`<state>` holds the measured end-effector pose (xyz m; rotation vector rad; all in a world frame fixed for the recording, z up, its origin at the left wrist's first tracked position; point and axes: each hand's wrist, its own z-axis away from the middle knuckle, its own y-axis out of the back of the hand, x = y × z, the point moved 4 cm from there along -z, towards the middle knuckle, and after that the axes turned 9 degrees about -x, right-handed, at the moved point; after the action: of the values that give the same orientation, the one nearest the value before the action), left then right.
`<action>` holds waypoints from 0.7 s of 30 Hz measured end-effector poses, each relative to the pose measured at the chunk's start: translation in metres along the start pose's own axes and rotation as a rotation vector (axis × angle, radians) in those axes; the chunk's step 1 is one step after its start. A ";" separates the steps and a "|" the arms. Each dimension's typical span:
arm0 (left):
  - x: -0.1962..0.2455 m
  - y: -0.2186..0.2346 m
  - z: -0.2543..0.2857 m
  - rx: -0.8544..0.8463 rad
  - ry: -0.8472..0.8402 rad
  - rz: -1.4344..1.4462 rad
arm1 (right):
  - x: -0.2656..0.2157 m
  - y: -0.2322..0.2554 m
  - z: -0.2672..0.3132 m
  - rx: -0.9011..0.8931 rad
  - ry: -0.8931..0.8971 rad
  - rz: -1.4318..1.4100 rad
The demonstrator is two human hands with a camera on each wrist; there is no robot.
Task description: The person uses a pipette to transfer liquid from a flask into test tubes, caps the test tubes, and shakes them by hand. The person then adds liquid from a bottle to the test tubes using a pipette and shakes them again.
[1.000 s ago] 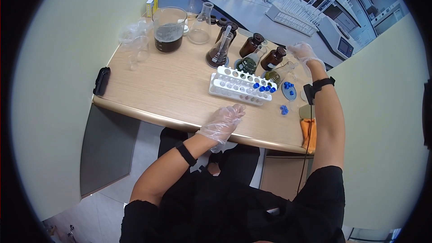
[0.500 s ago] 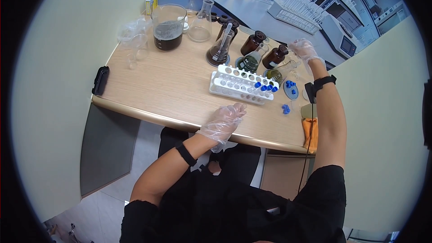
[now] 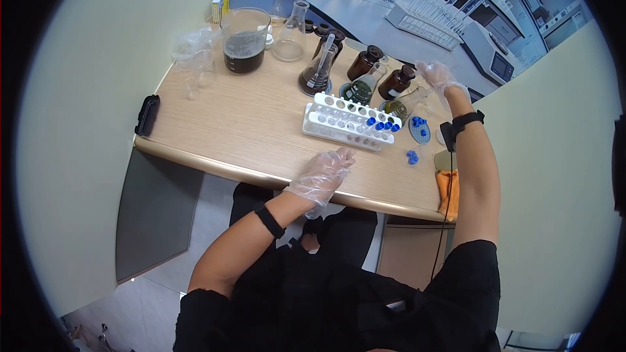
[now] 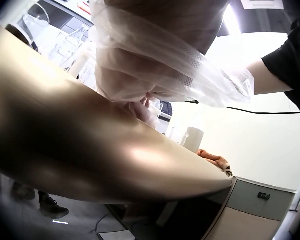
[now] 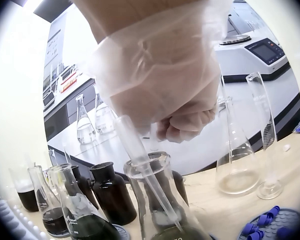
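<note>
In my gloved left hand (image 3: 321, 175) the fingers curl loosely, relaxed and empty, at the worktop's (image 3: 222, 124) front edge, near the white tube rack (image 3: 327, 133); my gloved right hand (image 3: 442, 76) is raised beside the yellow-green flask (image 3: 400, 110), fingers curled, though I cannot tell whether they grasp anything.

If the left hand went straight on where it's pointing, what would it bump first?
The left hand would probably bump the white tube rack first, though how high the hand is looks unclear.
</note>
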<state>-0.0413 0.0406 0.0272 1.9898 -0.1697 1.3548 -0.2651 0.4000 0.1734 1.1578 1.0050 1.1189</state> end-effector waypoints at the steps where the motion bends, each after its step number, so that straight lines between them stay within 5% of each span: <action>1: 0.001 0.001 0.000 0.002 0.000 0.005 | -0.003 0.001 0.001 0.015 0.015 0.061; 4: 0.000 0.000 0.000 0.033 -0.063 -0.002 | -0.005 -0.001 0.006 -0.103 -0.068 -0.039; 16: -0.002 -0.003 -0.001 0.034 -0.096 -0.120 | -0.008 0.001 0.005 -0.051 0.017 -0.296; 21: -0.003 -0.004 -0.002 0.046 -0.063 -0.034 | 0.001 0.001 -0.002 -0.041 0.093 -0.116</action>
<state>-0.0419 0.0438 0.0235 2.0657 -0.1341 1.2856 -0.2668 0.4012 0.1745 1.0096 1.1022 1.1037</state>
